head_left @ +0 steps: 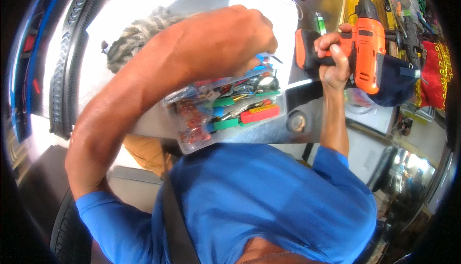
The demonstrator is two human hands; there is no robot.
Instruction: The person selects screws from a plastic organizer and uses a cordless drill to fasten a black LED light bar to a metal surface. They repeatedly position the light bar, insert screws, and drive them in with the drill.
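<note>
My right hand (333, 60) is wrapped round the handle of an orange and black cordless drill (369, 48), whose long thin bit points away toward the far edge. My left hand (245, 41) is closed, back of the hand upward, over the far side of a clear plastic organizer box (192, 145). Whatever its fingers grip is hidden; bright blue pieces show just under it. Inside the box lie a red-handled tool (259, 114), a green-handled tool (225, 124), small metal parts and reddish bits in the left compartments.
A grey shaggy bundle (137, 36) lies beyond my left forearm. Right of the box are a dark round ring (297, 121) and a green tube-like item (320, 22). A navy cloth item (396, 81) and red fabric with yellow trim (434, 74) crowd the right side.
</note>
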